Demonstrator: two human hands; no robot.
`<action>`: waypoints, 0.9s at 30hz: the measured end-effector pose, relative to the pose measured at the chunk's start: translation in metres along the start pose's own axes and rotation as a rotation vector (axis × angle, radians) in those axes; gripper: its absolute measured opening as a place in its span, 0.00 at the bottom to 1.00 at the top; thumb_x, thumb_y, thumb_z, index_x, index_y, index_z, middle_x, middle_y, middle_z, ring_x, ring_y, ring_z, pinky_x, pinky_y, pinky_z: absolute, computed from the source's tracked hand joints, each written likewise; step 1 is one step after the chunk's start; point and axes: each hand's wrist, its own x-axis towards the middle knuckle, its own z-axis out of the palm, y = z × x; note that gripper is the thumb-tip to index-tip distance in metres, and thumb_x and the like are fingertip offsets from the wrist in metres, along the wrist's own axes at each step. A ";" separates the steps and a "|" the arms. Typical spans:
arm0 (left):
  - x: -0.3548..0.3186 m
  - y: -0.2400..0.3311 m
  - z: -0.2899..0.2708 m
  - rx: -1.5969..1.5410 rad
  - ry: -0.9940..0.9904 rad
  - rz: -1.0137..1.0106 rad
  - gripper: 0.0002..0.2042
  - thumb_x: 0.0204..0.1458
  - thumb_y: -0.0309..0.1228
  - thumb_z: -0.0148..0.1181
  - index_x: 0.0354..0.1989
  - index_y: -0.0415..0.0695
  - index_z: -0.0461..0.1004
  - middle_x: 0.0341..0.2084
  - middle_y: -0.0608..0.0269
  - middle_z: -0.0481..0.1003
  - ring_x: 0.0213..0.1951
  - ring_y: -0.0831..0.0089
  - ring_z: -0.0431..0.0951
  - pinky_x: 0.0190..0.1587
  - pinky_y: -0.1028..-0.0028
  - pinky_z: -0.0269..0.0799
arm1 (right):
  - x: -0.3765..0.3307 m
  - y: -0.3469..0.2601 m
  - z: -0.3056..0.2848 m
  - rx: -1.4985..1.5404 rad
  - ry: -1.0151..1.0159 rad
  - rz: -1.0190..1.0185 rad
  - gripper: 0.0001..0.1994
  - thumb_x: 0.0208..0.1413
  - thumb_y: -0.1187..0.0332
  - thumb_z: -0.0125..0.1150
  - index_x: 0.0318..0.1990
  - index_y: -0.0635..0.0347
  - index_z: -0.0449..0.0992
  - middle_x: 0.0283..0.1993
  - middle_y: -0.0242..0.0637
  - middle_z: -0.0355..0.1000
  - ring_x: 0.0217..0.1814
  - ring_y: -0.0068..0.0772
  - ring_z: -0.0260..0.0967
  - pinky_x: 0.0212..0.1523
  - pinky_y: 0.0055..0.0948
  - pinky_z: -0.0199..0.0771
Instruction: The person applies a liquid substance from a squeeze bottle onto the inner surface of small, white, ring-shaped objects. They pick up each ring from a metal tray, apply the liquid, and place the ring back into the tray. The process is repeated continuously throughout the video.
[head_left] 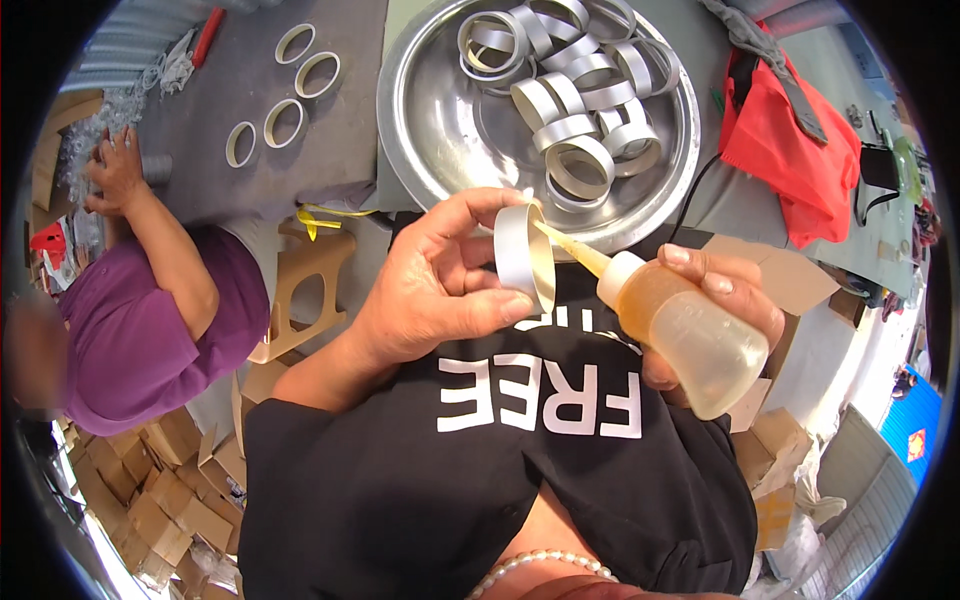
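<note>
Silver ring (524, 252) is what we've got pinched in our left hand (435, 285), thumb and fingers clamped on its rim, just below the big metal basin (425, 130). Our right hand (715, 300) wraps all its fingers round a squeeze bottle (680, 335), nozzle poking inside the ring. More rings (575, 95) sit piled in the basin. Left of the basin, a co-worker's hand (115, 175) rests on the grey table (345, 130).

cardboard boxes (165, 505): brown, stacked lower left | flat cardboard pieces (775, 275): right, beside bottle
</note>
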 end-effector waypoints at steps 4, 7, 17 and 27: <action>0.008 -0.007 -0.002 0.358 -0.027 0.395 0.34 0.38 0.16 0.70 0.58 0.41 0.67 0.54 0.60 0.68 0.54 0.71 0.72 0.54 0.71 0.75 | 0.001 0.017 0.008 -0.008 0.129 -0.043 0.34 0.44 0.58 0.78 0.51 0.66 0.63 0.48 0.53 0.74 0.41 0.36 0.76 0.39 0.29 0.80; 0.009 -0.005 0.003 0.566 0.008 0.585 0.32 0.31 0.14 0.69 0.53 0.42 0.73 0.50 0.58 0.71 0.52 0.68 0.73 0.52 0.70 0.76 | -0.004 0.025 0.014 0.002 0.283 0.017 0.33 0.45 0.52 0.74 0.46 0.68 0.62 0.44 0.49 0.73 0.40 0.39 0.76 0.41 0.32 0.80; 0.020 -0.005 -0.008 1.119 -0.057 1.045 0.27 0.30 0.14 0.71 0.45 0.43 0.77 0.47 0.54 0.74 0.49 0.60 0.76 0.51 0.67 0.75 | 0.004 0.017 0.017 0.418 0.492 0.527 0.32 0.52 0.50 0.64 0.50 0.73 0.65 0.41 0.51 0.72 0.37 0.42 0.77 0.21 0.27 0.78; -0.007 0.020 -0.081 1.167 0.668 0.553 0.31 0.37 0.31 0.72 0.56 0.44 0.74 0.46 0.58 0.70 0.41 0.69 0.77 0.43 0.72 0.77 | -0.001 0.058 -0.013 1.193 0.627 0.565 0.29 0.63 0.47 0.50 0.52 0.71 0.67 0.42 0.53 0.75 0.15 0.19 0.61 0.15 0.17 0.64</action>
